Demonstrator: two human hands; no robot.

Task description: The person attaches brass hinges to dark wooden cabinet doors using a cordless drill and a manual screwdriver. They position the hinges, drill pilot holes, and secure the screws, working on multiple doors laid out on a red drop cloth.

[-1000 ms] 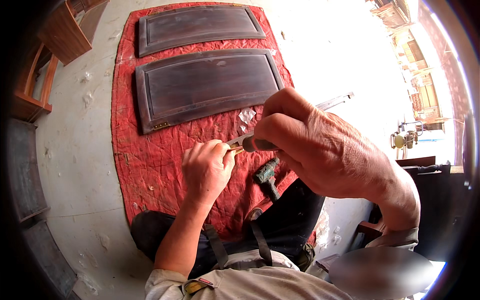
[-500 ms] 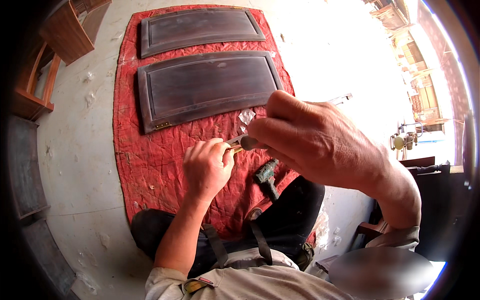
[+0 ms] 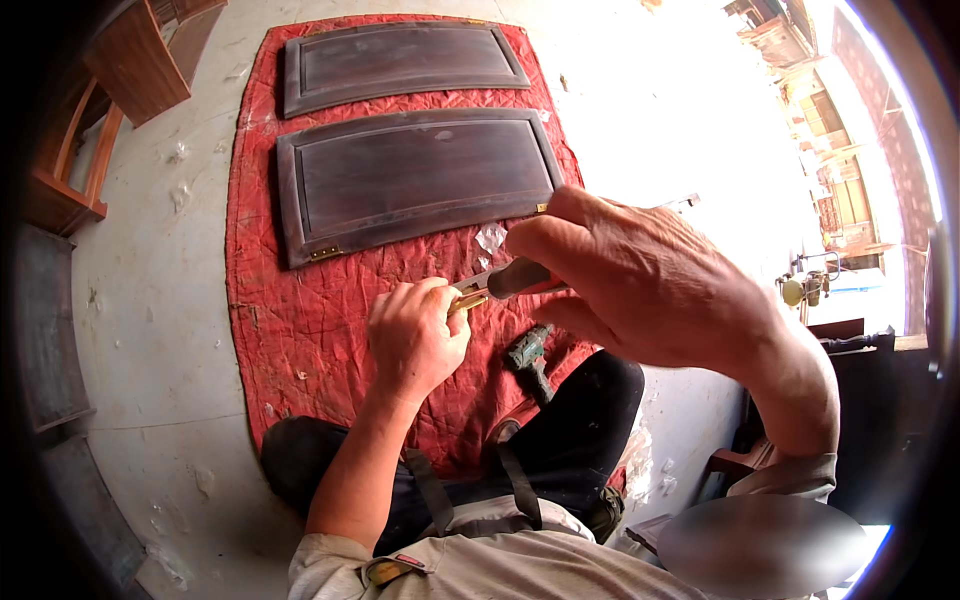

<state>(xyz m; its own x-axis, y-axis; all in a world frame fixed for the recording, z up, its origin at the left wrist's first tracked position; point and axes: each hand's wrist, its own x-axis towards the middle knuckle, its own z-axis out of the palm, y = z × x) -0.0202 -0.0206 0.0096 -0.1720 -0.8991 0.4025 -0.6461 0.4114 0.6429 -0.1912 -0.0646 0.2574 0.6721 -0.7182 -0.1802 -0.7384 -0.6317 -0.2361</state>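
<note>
My left hand (image 3: pixel 412 335) is closed over the red cloth, pinching a small brass-coloured metal piece (image 3: pixel 469 300) that looks like a hinge. Against that piece rests the end of a hand tool with a grey and red handle (image 3: pixel 518 278). My right hand (image 3: pixel 640 280) holds this handle between thumb and fingers, palm down. A flat grey metal part (image 3: pixel 480 281) shows between the handle and the brass piece; its full shape is hidden. Beyond my hands lies a dark wooden panel door (image 3: pixel 420 170) with brass hinges (image 3: pixel 325 252) on its near edge.
A second panel door (image 3: pixel 400 62) lies farther off on the red cloth (image 3: pixel 290 350). A green cordless drill (image 3: pixel 530 360) lies by my right knee, and a scrap of clear plastic (image 3: pixel 491 237) sits near the door. Brown wooden furniture (image 3: pixel 135 60) stands at the far left.
My right hand has shifted slightly right and its fingers have loosened and spread, so more of the tool's handle shows. The left hand stays nearly in place with the brass piece.
</note>
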